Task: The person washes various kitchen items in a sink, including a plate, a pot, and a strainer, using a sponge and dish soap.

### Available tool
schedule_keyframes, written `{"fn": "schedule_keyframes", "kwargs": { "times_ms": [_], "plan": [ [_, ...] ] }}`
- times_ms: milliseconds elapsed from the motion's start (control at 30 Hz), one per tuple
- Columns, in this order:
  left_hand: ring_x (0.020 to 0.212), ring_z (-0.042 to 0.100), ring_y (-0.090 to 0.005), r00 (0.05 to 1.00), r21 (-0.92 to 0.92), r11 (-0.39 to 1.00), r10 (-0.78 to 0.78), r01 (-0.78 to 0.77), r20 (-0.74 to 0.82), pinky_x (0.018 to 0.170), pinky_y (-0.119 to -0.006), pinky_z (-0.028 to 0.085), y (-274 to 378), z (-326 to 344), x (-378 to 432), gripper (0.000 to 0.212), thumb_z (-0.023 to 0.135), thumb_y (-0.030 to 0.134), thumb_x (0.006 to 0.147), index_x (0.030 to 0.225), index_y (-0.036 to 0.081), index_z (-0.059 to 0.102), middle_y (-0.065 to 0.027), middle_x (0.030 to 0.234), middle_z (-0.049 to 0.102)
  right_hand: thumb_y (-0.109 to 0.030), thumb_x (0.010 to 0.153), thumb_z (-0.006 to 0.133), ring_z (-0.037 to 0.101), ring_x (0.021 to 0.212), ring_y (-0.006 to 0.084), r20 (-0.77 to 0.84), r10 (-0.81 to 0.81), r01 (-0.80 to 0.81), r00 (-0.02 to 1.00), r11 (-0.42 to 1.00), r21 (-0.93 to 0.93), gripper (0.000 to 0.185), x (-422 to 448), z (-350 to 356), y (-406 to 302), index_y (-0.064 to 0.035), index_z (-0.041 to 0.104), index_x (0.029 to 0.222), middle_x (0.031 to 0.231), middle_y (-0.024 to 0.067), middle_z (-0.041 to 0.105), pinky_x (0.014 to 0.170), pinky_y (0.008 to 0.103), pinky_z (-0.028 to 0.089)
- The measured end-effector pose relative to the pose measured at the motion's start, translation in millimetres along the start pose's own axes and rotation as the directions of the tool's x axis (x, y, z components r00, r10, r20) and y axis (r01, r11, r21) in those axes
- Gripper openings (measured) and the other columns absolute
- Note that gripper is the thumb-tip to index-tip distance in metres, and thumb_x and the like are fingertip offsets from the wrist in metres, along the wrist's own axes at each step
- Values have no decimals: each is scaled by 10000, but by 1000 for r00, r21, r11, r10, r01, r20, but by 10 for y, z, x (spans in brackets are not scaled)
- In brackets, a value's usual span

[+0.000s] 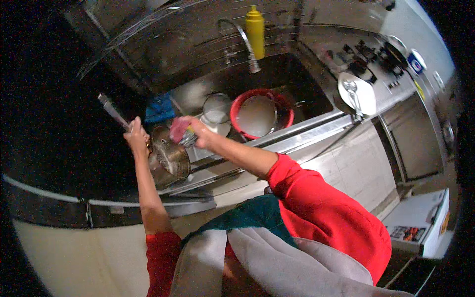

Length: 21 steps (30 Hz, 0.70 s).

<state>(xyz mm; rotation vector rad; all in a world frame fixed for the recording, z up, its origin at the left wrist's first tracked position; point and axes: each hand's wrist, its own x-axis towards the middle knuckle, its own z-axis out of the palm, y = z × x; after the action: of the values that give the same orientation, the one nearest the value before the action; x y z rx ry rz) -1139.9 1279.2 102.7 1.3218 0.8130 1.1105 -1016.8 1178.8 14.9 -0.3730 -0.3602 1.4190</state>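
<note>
My left hand (137, 138) is closed around the long handle (113, 110) of a metal saucepan (177, 163), which is tilted at the left end of the sink counter. The handle's free end sticks out beyond my fist. In my right hand (202, 133) is a pink scrubbing pad (179, 129) with a grey, wiry-looking part beneath it, held just above the pan's rim. Blur hides whether the pad touches the pan. To the right of this hand, a clear round vessel (217, 107) and a white dish lie in the sink.
A red basin (234, 111) of cloudy water sits in the dark sink (311, 89) under a curved faucet (245, 39). Behind stands a yellow squeeze bottle (255, 35). A white plate (367, 98) with spoons rests beside the stove (334, 44). Blue material (159, 108) lies left.
</note>
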Motion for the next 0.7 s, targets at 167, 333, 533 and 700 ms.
{"fn": "schedule_keyframes", "kwargs": {
  "times_ms": [167,333,533,700],
  "plan": [
    [351,220,-39,998,-272,961,55,-47,21,351,-209,209,158,234,-275,182,479,211,839,683,132,429,66,460,236,-170,690,490,555,611,236,-288,-229,205,930,972,-113,160,-829,-485,-1445,-24,548,719,665,120,566,605,325,465],
    [330,221,-66,990,-354,935,72,-25,120,338,-234,200,78,658,-323,385,382,276,872,524,167,258,44,416,222,-188,765,470,551,601,194,-421,-503,307,755,838,-451,179,-1634,-1230,-3138,-30,543,722,656,85,562,570,297,456],
    [332,205,-57,987,-459,886,16,60,160,343,-222,204,-283,1501,-445,336,410,254,867,574,152,281,48,429,220,-202,771,459,569,598,212,67,-929,-485,364,-251,-838,199,-2686,-2771,-5339,-42,552,700,686,125,583,514,337,425],
    [345,190,-59,991,-506,859,-5,74,135,360,-217,197,-422,1894,-480,369,391,276,870,546,156,258,46,431,207,-171,749,449,588,671,255,-150,-802,-753,578,-453,-477,206,-2982,-3228,-5910,-18,586,771,777,167,593,556,358,447]
  ]
}}
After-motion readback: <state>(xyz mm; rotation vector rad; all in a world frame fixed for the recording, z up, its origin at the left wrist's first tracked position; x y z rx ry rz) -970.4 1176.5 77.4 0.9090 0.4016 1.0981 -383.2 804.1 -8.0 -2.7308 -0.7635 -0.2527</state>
